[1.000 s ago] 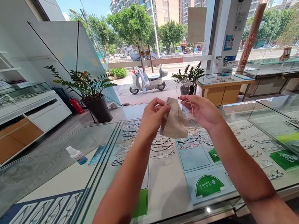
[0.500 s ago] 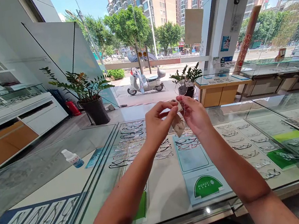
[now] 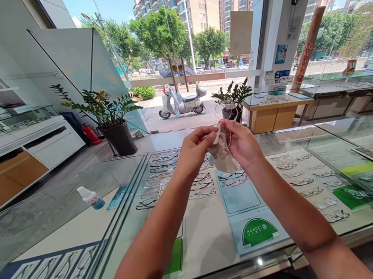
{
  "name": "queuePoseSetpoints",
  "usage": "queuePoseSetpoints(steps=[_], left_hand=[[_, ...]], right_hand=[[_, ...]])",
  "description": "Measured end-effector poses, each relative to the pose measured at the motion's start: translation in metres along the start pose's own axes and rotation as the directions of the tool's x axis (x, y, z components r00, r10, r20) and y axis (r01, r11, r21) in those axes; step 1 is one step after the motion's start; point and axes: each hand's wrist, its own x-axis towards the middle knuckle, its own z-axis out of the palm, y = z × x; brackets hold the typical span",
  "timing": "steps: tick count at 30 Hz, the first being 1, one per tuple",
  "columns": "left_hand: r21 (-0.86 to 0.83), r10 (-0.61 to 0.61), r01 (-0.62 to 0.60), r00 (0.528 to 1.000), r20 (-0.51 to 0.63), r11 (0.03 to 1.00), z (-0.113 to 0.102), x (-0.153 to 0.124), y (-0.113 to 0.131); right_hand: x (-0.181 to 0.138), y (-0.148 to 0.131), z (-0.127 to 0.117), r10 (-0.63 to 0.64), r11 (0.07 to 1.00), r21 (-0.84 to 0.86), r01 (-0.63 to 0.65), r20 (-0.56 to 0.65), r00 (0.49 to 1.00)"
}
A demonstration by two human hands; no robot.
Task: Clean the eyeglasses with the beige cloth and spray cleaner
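Above the glass counter, my left hand (image 3: pixel 193 152) pinches a beige cloth (image 3: pixel 224 160) between thumb and fingers. The cloth hangs down between my two hands in loose folds. My right hand (image 3: pixel 245 144) is closed on a pair of thin-rimmed eyeglasses (image 3: pixel 230 136), one round rim showing beside its fingers and another farther up, against the plant. Part of the cloth lies against the eyeglasses. The fingertips and cloth hide much of the frame.
Rows of eyeglass frames (image 3: pixel 166 167) lie inside the glass display counter (image 3: pixel 206 232) below my hands. A small white bottle with a blue base (image 3: pixel 90 197) stands at the left. Potted plants (image 3: pixel 119 134) and a wooden cabinet (image 3: pixel 272 117) are beyond the counter.
The cloth has spread out and hangs wider below my fingers. My left hand has shifted slightly left, and the eyeglasses have tilted a little in my right hand.
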Motion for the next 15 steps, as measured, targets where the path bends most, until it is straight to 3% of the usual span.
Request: queuePoseSetpoints(steps=[5, 11, 15], left_hand=[[-0.077, -0.086, 0.091, 0.994, 0.060, 0.993, -0.009, 0.004, 0.003], [0.172, -0.165, 0.126, 0.959, 0.232, 0.977, -0.019, 0.002, 0.008], [0.188, -0.185, 0.129, 0.927, 0.325, 0.974, -0.020, 0.001, 0.012]], right_hand=[[-0.002, -0.004, 0.002, 0.041, 0.999, -0.018, -0.040, 0.049, 0.998], [-0.006, -0.008, 0.002, 0.099, 0.993, -0.070, -0.092, 0.112, 0.989], [-0.004, -0.005, 0.000, 0.113, 0.993, -0.058, -0.106, 0.141, 0.984]])
